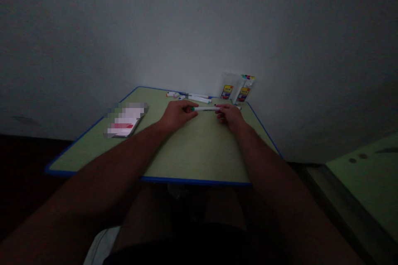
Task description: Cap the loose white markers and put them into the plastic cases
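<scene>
A white marker (207,109) lies crosswise between my two hands over the far part of the table. My left hand (178,115) pinches its green end, thumb and fingers closed together. At the other end, my right hand (230,116) grips the white barrel near the tip, which the fingers hide. Just beyond my hands several more white markers (199,98) lie loose along the table's back edge, with some caps or short pieces (172,95) at their left. A dark-tipped marker end (239,108) shows just past my right hand.
Two clear marker pouches with yellow labels, one (227,91) beside the other (243,91), lean against the wall at the back right. A blurred-out flat booklet or packet (127,120) lies at the left. The pale green table (192,157) has a blue rim.
</scene>
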The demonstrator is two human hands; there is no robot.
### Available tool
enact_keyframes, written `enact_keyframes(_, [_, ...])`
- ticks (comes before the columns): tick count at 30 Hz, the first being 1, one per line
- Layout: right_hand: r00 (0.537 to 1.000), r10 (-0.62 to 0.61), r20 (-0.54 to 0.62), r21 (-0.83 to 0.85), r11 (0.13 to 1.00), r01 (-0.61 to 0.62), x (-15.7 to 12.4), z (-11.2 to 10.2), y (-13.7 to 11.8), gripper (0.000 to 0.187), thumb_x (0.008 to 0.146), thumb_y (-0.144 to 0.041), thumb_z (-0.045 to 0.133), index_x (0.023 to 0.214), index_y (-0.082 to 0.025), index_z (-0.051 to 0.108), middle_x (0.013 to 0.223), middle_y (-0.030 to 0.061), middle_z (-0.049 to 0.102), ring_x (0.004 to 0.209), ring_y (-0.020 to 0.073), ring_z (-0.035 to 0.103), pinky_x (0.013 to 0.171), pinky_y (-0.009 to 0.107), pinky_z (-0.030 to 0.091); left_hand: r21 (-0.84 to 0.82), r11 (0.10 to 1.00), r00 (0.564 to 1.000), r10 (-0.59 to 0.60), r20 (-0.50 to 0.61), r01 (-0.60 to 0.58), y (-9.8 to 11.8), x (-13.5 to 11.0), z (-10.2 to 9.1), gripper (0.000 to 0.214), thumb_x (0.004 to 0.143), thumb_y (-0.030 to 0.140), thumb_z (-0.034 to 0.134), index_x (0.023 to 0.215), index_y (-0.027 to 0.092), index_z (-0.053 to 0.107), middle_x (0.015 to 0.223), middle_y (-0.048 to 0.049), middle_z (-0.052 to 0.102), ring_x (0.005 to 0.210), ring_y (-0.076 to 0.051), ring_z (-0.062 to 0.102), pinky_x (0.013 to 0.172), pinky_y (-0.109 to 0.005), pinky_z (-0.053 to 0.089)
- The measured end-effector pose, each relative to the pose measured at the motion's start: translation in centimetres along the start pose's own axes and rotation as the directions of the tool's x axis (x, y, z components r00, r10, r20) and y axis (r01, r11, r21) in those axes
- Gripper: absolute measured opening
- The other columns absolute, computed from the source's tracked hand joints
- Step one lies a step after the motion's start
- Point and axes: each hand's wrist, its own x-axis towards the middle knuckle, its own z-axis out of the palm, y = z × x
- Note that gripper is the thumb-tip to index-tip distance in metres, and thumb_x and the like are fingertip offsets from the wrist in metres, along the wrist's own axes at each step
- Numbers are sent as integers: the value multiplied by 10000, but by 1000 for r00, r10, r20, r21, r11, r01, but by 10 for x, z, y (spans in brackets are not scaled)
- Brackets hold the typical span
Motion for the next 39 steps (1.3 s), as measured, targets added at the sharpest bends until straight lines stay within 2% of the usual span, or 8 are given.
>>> enact_keyframes(5, [1000, 4, 9, -4, 1000, -4, 3, -1, 3, 185, 919, -98, 500, 951, -142, 677, 736, 14, 664, 482, 89, 563, 386, 199, 394, -4, 1000, 999, -3, 33, 3, 2, 1, 1, 301, 752, 263, 754, 1047, 210, 786, 724, -8, 696, 641, -136, 576, 651, -305, 479])
enact_keyframes(10, [1000, -12, -9, 21, 1000, 12, 2, -2, 2, 153, 902, -102, 526, 941, -149, 666, 741, 8, 677, 493, 86, 569, 398, 194, 399, 55, 998, 1000, 5, 22, -7, -8, 2, 0, 288, 768, 266, 732, 1046, 217, 785, 746, -11, 702, 655, -142, 583, 663, -309, 474])
enact_keyframes(19, [996, -79, -30, 71, 994, 81, 0, -2, -2, 102, 864, -104, 582, 923, -159, 645, 738, -4, 696, 516, 77, 590, 427, 176, 403, 136, 987, 997, -80, -15, 82, -24, 6, -6, 238, 758, 266, 712, 975, 228, 805, 751, -23, 709, 671, -177, 609, 693, -341, 490])
enact_keyframes(23, [995, -101, -22, 75, 992, 103, -1, -3, -3, 87, 852, -121, 609, 918, -162, 649, 736, -11, 696, 518, 71, 592, 433, 167, 402, 165, 983, 997, -78, 14, 75, -29, 7, -6, 221, 749, 265, 710, 946, 242, 808, 742, -23, 717, 673, -184, 616, 689, -344, 489])
enact_keyframes(29, [990, -139, -27, 97, 985, 141, -1, -3, -4, 42, 832, -145, 652, 874, -148, 655, 721, -13, 687, 509, 71, 585, 419, 170, 401, 221, 972, 990, -100, 96, 77, -27, 7, -6, 246, 775, 288, 679, 978, 242, 809, 841, -50, 760, 728, -214, 667, 710, -348, 497])
enact_keyframes(34, [988, -131, -77, 136, 981, 140, 0, -4, -6, 80, 813, -169, 690, 881, -155, 651, 718, -11, 685, 521, 78, 595, 431, 170, 431, 319, 948, 980, -70, 185, 8, -29, 7, -4, 393, 817, 351, 610, 1169, 251, 752, 1104, -77, 767, 983, -264, 698, 888, -382, 517])
enact_keyframes(37, [981, -139, -136, 147, 976, 159, 2, -8, -8, 124, 797, -211, 728, 883, -163, 653, 724, -11, 681, 527, 83, 603, 430, 172, 451, 391, 920, 962, -74, 264, -36, -36, 6, -1, 596, 839, 510, 586, 1352, 211, 638, 1344, -126, 663, 1246, -310, 597, 1046, -422, 447])
enact_keyframes(39, [972, -141, -189, 164, 971, 173, 3, -12, -10, 126, 797, -226, 733, 860, -168, 641, 714, -16, 672, 522, 82, 601, 425, 172, 458, 425, 902, 928, -86, 362, -82, -39, 5, 1, 675, 868, 574, 526, 1424, 191, 565, 1445, -145, 582, 1344, -316, 519, 1105, -437, 390])
